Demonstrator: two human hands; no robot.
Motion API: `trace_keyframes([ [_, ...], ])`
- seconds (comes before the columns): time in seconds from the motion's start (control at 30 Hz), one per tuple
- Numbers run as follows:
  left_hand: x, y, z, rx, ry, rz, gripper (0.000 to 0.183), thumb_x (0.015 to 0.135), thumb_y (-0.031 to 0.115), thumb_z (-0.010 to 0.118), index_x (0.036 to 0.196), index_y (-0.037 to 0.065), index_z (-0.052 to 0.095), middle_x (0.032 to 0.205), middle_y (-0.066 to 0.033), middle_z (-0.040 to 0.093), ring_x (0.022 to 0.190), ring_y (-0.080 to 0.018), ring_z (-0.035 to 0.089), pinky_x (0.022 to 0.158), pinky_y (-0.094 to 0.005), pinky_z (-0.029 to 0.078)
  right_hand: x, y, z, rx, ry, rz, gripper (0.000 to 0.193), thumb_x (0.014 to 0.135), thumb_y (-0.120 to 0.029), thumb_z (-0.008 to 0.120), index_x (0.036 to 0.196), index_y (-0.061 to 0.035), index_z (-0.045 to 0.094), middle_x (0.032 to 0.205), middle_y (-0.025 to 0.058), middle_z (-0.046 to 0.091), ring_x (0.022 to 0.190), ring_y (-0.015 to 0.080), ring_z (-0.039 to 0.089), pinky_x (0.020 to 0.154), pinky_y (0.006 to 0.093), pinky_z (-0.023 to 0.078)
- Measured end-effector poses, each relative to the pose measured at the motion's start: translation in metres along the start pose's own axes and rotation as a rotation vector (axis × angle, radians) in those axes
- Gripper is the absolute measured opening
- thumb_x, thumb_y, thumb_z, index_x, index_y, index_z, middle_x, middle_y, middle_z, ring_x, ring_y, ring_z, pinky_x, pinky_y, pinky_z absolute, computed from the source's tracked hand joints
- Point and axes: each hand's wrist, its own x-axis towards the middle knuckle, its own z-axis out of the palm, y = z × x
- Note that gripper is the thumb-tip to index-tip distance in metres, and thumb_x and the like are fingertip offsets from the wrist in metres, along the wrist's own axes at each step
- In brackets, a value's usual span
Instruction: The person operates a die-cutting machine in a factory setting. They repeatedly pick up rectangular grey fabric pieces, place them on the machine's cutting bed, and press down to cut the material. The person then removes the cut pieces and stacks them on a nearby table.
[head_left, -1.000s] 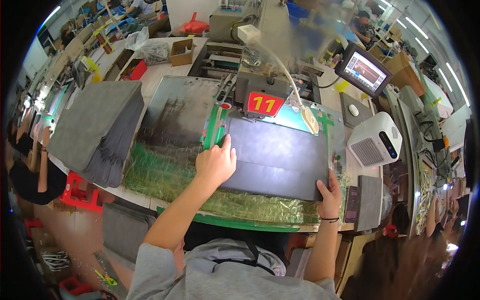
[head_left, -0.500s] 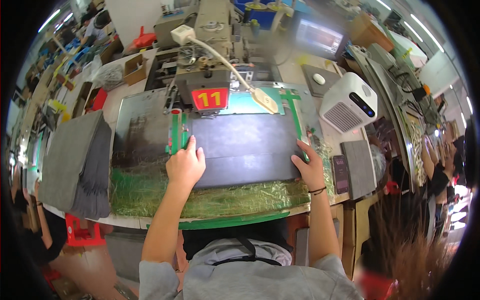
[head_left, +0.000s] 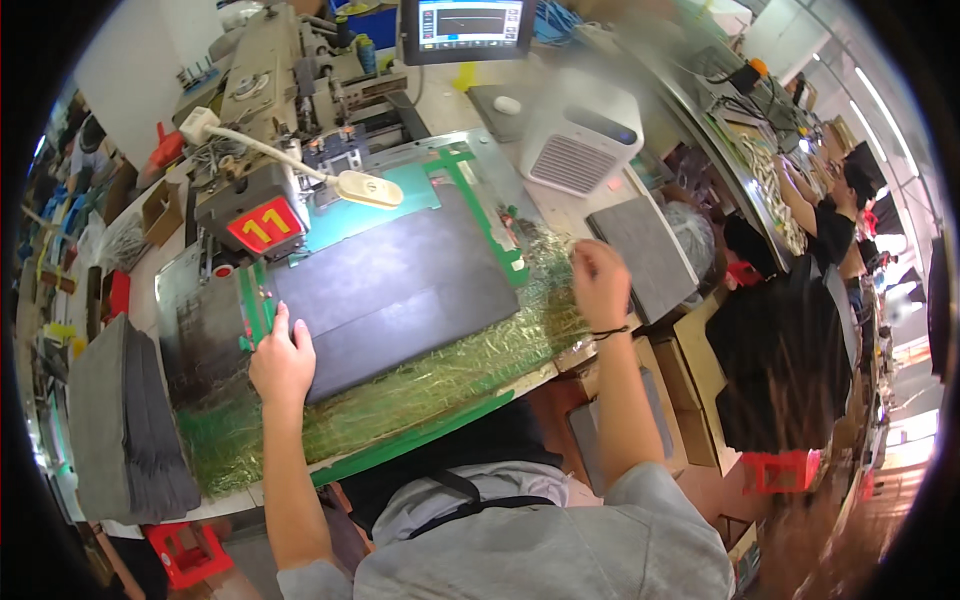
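A dark grey, leather-like panel [head_left: 400, 285] lies flat on the work plate under the head of an industrial machine [head_left: 240, 195], between green-taped strips. At the panel's left edge rests my left hand [head_left: 283, 362], index finger and thumb stretched out, touching the panel and the green strip beside it. My right hand [head_left: 602, 288] is off the panel, raised over the right side of the table with its fingers curled together. Whatever is in those fingers, if anything, is hidden. A white lamp on a bent neck [head_left: 368, 190] lights the panel.
Stacked grey panels [head_left: 130, 420] hang over the table's left edge. On the right stand a white fan unit [head_left: 580, 140] and another grey panel [head_left: 645, 255]. A screen [head_left: 468, 25] and a mouse [head_left: 507, 104] are at the back. Cardboard boxes [head_left: 705, 375] stand below right.
My right hand has let go of the panel's right edge and moved right, its fingers curling. My left hand stays at the left edge. The whole view has turned to the right.
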Motion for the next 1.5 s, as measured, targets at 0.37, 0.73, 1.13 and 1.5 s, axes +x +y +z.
trace_keyframes([
  [0.37,0.004,-0.013,0.014,-0.056,0.108,0.089,0.045,0.102,0.044,0.060,0.139,0.022,0.071,0.093,-0.0206,0.079,0.086,-0.0458,0.076,0.076,-0.0606,0.059,-0.016,0.100,-0.084,-0.608,-0.372,0.031,0.039,0.098,-0.017,0.071,0.135,-0.0073,0.068,0.136,0.0230,0.069,0.126,0.0438,0.065,0.108,0.0493,0.053],
  [0.73,-0.008,-0.023,0.022,-0.088,0.140,0.058,0.050,0.104,0.039,0.054,0.143,0.012,0.066,0.083,-0.0182,0.078,0.075,-0.0419,0.076,0.069,-0.0575,0.062,-0.004,0.127,-0.085,-0.585,-0.474,0.045,0.069,0.101,0.004,0.053,0.167,-0.0114,0.041,0.129,0.0280,0.070,0.113,0.0473,0.070,0.093,0.0504,0.057],
  [1.13,-0.004,-0.011,0.015,0.076,0.308,0.151,0.036,0.095,0.032,0.073,0.122,0.009,0.077,0.101,-0.0146,0.065,0.080,-0.0340,0.071,0.071,-0.0496,0.059,-0.060,-0.011,-0.116,-0.438,0.125,-0.182,0.033,0.110,-0.003,0.053,0.137,0.0073,0.070,0.137,0.0219,0.072,0.125,0.0382,0.070,0.108,0.0445,0.055],
  [1.5,0.018,-0.004,0.015,-0.490,0.230,0.784,0.041,0.084,0.007,0.078,0.124,0.013,0.080,0.111,-0.0123,0.067,0.103,-0.0309,0.068,0.089,-0.0414,0.058,-0.024,-0.126,0.039,0.108,-0.542,-0.762,0.041,0.082,0.003,0.071,0.122,-0.0050,0.077,0.130,0.0144,0.075,0.124,0.0380,0.068,0.114,0.0541,0.049],
])
